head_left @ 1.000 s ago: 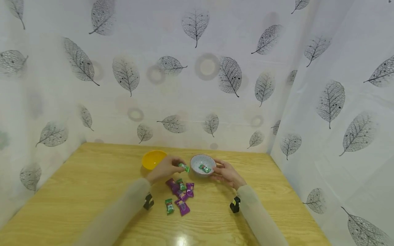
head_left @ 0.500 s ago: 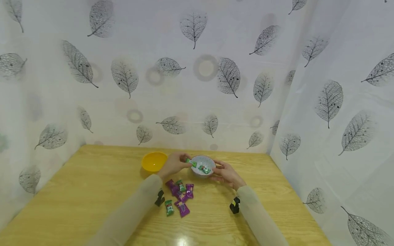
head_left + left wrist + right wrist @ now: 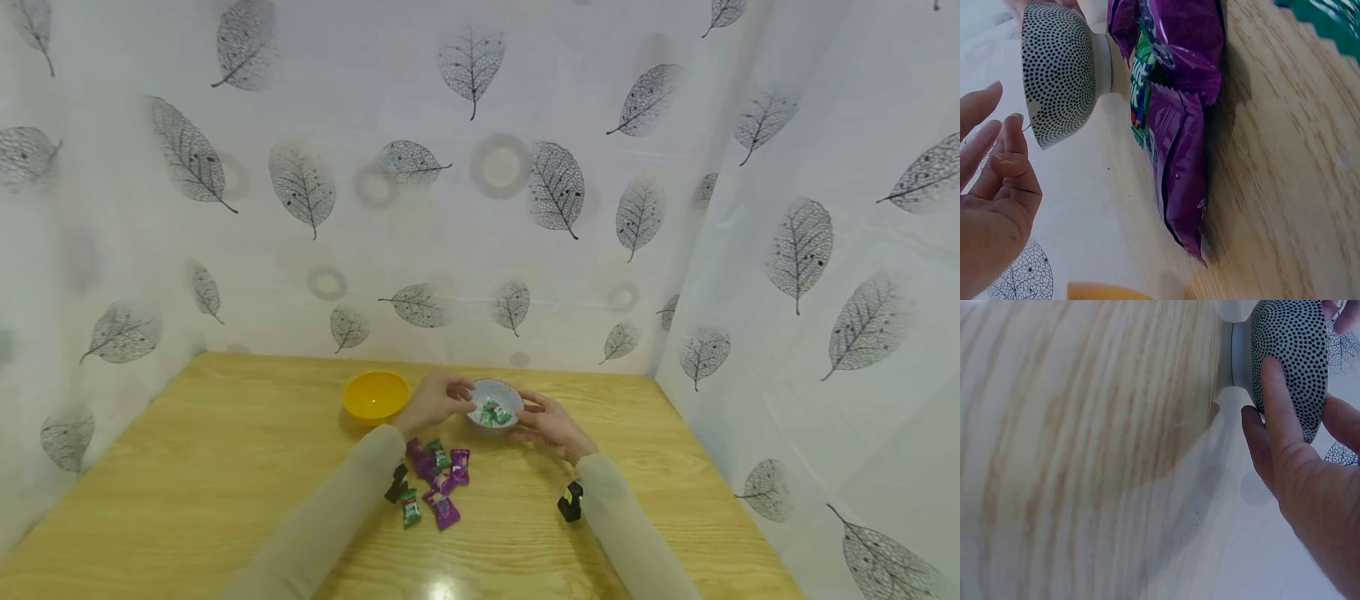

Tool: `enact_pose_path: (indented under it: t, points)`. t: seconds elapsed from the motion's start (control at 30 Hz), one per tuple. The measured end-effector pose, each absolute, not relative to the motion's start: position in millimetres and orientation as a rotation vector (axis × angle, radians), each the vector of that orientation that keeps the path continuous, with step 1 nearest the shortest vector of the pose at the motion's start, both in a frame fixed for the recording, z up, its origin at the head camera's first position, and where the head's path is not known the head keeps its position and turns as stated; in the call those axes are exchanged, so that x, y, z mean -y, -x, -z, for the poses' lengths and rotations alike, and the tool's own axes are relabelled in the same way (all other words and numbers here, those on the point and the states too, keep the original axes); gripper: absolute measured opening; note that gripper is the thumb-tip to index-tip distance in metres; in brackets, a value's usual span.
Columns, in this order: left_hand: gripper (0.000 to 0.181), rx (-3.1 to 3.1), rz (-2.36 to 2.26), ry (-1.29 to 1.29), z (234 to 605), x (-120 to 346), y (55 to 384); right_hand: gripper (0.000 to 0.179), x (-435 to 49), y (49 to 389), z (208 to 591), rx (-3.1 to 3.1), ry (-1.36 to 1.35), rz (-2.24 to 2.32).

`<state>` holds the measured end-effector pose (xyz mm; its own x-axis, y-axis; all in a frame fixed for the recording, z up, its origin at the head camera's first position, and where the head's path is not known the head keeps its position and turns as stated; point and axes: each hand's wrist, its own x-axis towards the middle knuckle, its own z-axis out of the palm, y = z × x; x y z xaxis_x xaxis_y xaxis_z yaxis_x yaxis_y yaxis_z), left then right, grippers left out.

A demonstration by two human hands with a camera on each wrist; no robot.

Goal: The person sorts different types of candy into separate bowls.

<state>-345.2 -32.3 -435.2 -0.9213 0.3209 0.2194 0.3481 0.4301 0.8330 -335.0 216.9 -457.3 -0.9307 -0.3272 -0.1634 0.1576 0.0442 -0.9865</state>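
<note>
My left hand [image 3: 437,401] is at the left rim of the dotted white bowl [image 3: 498,392], its fingers loosely bent with nothing between them. Inside the bowl lie green-wrapped candies [image 3: 495,412]. On the bowl's other side my right hand [image 3: 552,427] holds it, fingers against the outer wall [image 3: 1294,356] and thumb at the rim. The left wrist view shows the bowl's wall [image 3: 1060,69] standing beyond purple-wrapped candies [image 3: 1179,156]. On the table near the left wrist, several purple candies [image 3: 442,508] lie loosely with a green candy [image 3: 410,508] and another green candy [image 3: 439,454] among them.
A yellow bowl [image 3: 377,397] stands left of the dotted bowl, close to the left hand. The wooden table [image 3: 225,467] ends at the leaf-patterned curtain [image 3: 420,250] behind and at the right. Each wrist carries a small black device [image 3: 571,502].
My left hand has moved right to the dotted bowl and let go of a green candy, which now lies in it with the other. The right hand stays on the bowl.
</note>
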Motion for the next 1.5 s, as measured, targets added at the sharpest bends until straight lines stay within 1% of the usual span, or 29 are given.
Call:
enact_pose_path:
  t: [0.33, 0.5, 0.77, 1.0, 1.23, 1.5]
  points:
    - [0.024, 2.626, 1.602, 0.561, 432, 45, 340, 0.055, -213, 334, 454, -1.994, 0.188, 1.927]
    - [0.020, 2.639, 1.565, 0.586, 431, 52, 338, 0.055, -214, 333, 455, -1.987, 0.190, 1.933]
    - [0.012, 2.698, 1.576, 0.555, 430, 66, 327, 0.056, -217, 333, 457, -1.990, 0.183, 1.934]
    - [0.016, 2.734, 1.626, 0.649, 436, 78, 323, 0.055, -215, 335, 456, -1.993, 0.135, 1.946]
    - [0.023, 2.783, 1.701, 0.755, 437, 95, 310, 0.055, -210, 338, 451, -1.988, 0.153, 1.949]
    - [0.023, 2.898, 1.686, 0.942, 445, 115, 293, 0.056, -214, 333, 454, -1.984, 0.121, 1.953]
